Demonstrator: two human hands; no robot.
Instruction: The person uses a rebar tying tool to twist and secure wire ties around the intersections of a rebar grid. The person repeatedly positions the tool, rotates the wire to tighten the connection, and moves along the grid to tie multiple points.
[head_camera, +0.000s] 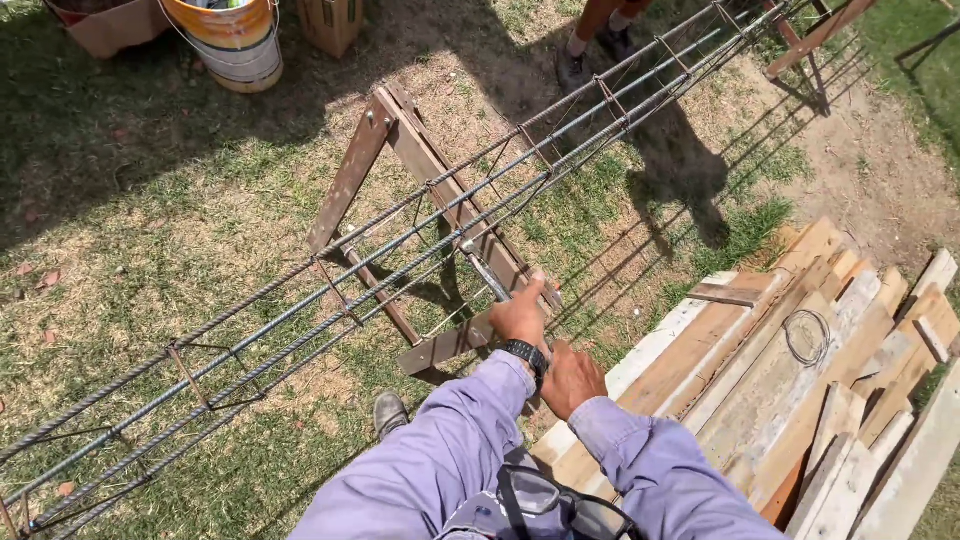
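sunlit patchy grass lies under a long rebar cage running from lower left to upper right, resting on a rusty metal trestle. the left hand sits at the cage's near bar beside the trestle, fingers closed around a thin metal tool that points up and left into the bars. the right hand is just behind and below, curled into a loose fist; what it holds, if anything, cannot be told. the left hand is nearer the cage. stacked planks lie to the right with a wire coil on top. a bucket and another person's feet are far off.
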